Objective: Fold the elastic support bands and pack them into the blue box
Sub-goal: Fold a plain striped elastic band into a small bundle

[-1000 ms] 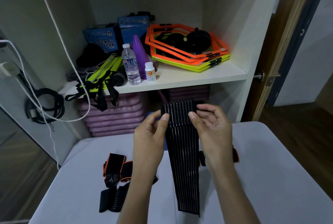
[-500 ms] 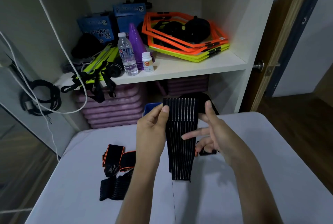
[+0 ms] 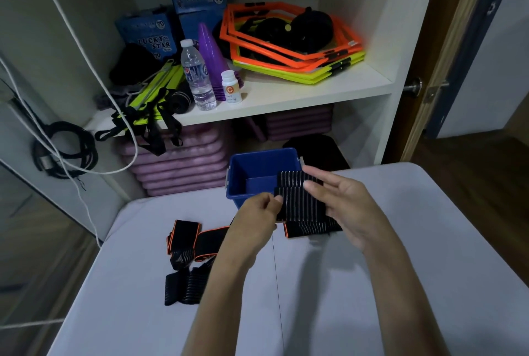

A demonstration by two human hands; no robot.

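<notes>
I hold a black ribbed elastic band (image 3: 297, 198), folded into a short stack, just above the table. My left hand (image 3: 257, 212) pinches its left edge. My right hand (image 3: 340, 201) supports its right side with fingers laid across the top. Right behind the band stands the open blue box (image 3: 246, 166), whose visible inside is bare. Under my hands lies an orange-edged black band (image 3: 309, 231). More bands lie at the left: two orange-edged ones (image 3: 194, 241) and a black ribbed one (image 3: 183, 288).
The white table (image 3: 372, 298) reaches to a cupboard. Its shelf (image 3: 286, 95) carries a water bottle (image 3: 197, 77), a small white jar (image 3: 230, 89), purple cones, orange and yellow hexagon frames (image 3: 289, 46) and blue bags. White cables (image 3: 86, 69) hang at the left. A black lid (image 3: 317, 152) lies behind the box.
The long band hung down from my hands; now it is folded into a short stack. My hands have moved lower, toward the blue box, which has come into full view.
</notes>
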